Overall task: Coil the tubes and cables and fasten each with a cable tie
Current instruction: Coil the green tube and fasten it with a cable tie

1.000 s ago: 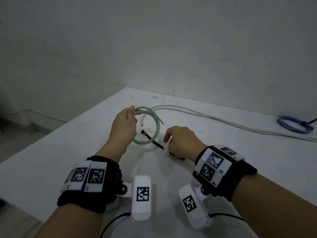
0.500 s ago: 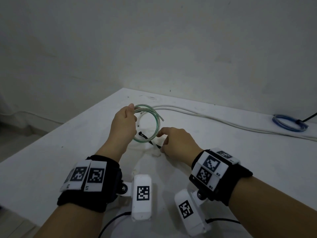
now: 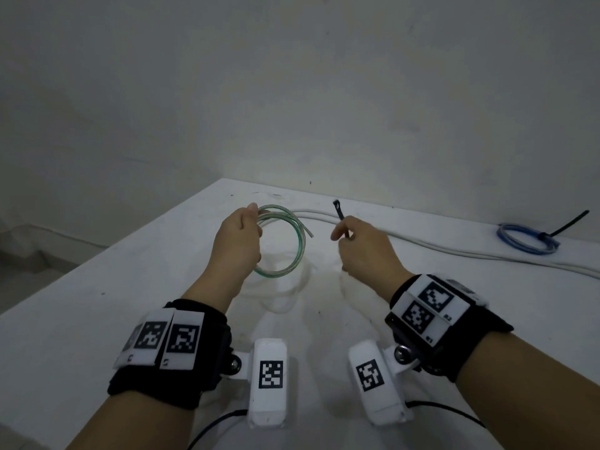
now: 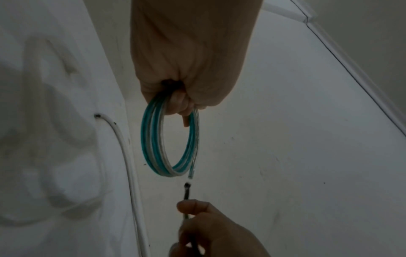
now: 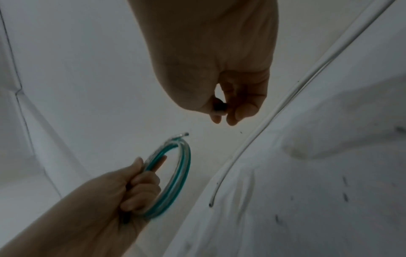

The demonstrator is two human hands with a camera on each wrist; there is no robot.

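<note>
Over the table: I see both hands raised above a white tabletop [image 3: 97, 306], wall behind.
Left hand: my left hand [image 3: 238, 241] has its fingers curled round the 9 o'clock side of a clear, green-tinted plastic tube wound into a ring [image 3: 285, 241]; I judge this grip keeps the turns stacked so they cannot spring apart.
Tube end: one cut end sticks out loose at the ring's 2 o'clock.
Right hand: my right hand [image 3: 360, 248] pinches a thin black plastic cable tie [image 3: 339, 214] between thumb and fingers, its head pointing up, just beside the ring but apart from it, probably readied for threading through the ring.
Still to coil: a long white cable [image 3: 454, 251] runs uncoiled from 12 toward 3 o'clock.
Already fastened: a blue cable coil with a black tie [image 3: 526, 238] lies at 2 o'clock, well apart.
In the way: nothing lies between tie and ring; the loose end may snag.
</note>
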